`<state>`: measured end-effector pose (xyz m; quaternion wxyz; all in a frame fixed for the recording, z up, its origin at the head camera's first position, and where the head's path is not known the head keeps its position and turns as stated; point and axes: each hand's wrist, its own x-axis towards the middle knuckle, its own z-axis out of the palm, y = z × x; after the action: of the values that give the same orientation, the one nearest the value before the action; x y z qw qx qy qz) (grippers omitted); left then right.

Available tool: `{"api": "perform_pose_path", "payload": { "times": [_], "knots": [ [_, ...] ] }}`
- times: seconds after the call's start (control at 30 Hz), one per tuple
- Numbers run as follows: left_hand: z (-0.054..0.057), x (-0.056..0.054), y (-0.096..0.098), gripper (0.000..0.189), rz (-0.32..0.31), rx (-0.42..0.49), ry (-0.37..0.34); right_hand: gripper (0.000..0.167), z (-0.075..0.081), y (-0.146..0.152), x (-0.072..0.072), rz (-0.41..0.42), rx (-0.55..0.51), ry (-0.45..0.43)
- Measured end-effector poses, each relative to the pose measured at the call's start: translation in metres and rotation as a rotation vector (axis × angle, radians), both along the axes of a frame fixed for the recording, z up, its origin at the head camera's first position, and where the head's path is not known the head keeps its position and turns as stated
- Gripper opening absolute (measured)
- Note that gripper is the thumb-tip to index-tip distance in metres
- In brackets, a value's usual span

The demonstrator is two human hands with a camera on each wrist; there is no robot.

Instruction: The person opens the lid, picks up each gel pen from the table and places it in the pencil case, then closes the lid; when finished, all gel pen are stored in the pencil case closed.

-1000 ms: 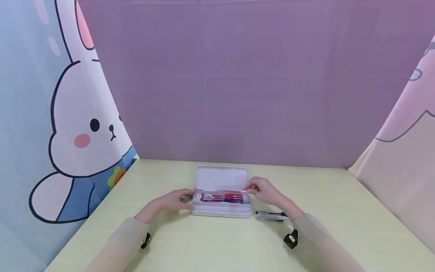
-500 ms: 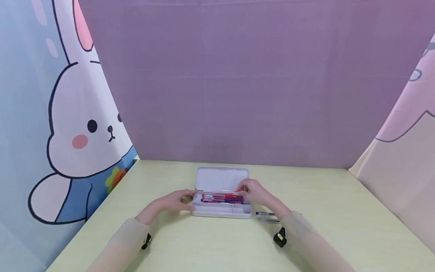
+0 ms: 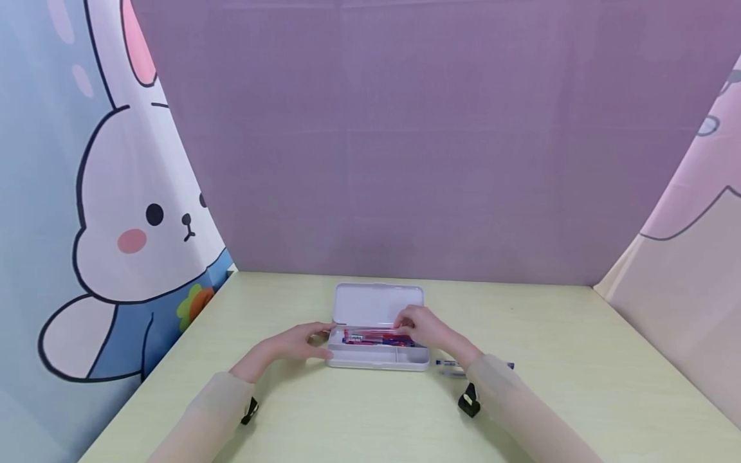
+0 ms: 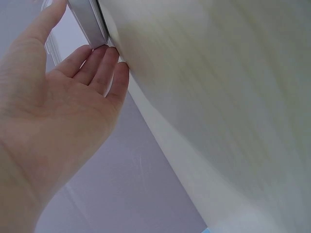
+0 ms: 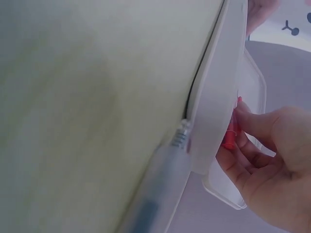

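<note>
A white pencil case (image 3: 361, 356) lies on the table with its lid (image 3: 379, 303) raised at the back. Several red and blue pens (image 3: 370, 338) fill its rear compartment. My left hand (image 3: 292, 343) rests against the case's left end; in the left wrist view its fingers lie nearly straight at the case edge, thumb apart. Over the right part of the rear compartment, my right hand (image 3: 427, 328) pinches a red pen (image 5: 229, 138) between thumb and fingers. Much of that pen is hidden by the case wall in the right wrist view.
Right of the case lie a blue-capped pen (image 3: 444, 363) and a clear pen (image 3: 454, 372), partly covered by my right forearm. The case's front section has a small divider (image 3: 396, 354). A purple cloth (image 3: 428, 141) hangs behind the table (image 3: 370, 411).
My right hand has moved left and slightly down with the red pen, from the case's right edge to over the rear compartment. The left hand stays at the case's left end.
</note>
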<state>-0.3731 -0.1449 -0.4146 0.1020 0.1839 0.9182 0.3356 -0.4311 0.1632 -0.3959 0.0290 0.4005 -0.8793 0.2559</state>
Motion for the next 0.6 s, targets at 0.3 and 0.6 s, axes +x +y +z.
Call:
{"api": "perform_pose_path", "payload": {
  "times": [0.3,0.6],
  "knots": [
    [0.0001,0.0001,-0.0002,0.07,-0.004,0.002,0.001,0.004,0.0001,-0.0021,-0.0015,-0.036,0.011,-0.025],
    [-0.0014,-0.0005,-0.0007,0.07,-0.012,0.003,0.005,0.008,-0.001,-0.0006,-0.0016,-0.11,0.031,-0.024]
  ]
}}
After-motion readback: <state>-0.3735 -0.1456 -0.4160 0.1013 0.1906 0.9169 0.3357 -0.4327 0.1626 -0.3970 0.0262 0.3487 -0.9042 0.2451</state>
